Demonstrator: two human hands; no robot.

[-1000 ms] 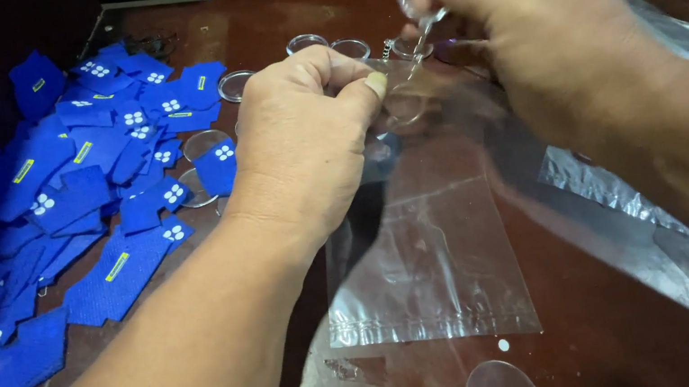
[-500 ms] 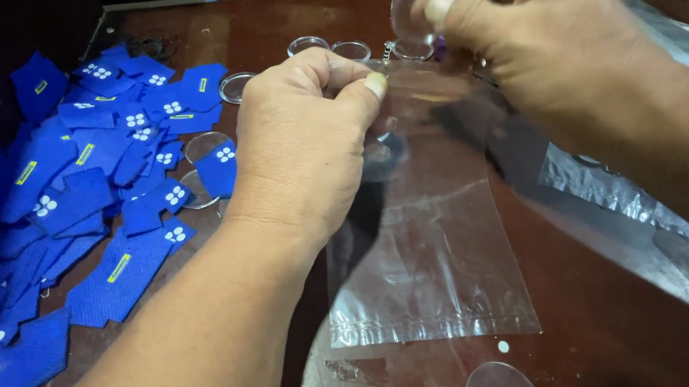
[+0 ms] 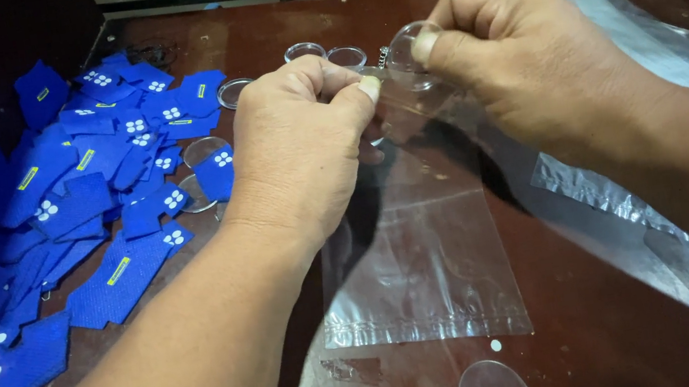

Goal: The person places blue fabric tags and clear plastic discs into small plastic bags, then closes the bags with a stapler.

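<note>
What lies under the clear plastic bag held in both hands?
Through the clear plastic bag, the brown tabletop shows. The left hand covers the bag's upper corner; nothing there can be seen.

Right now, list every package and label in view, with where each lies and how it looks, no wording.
Clear plastic bag: flat rectangle, centre of the table, its top pinched by the left hand; right hand holds a clear round disc at its mouth.
Blue fabric labels: heap on the left, angular pieces with white dots and yellow bars.
Spare clear bags: crinkled pile on the right.
</note>
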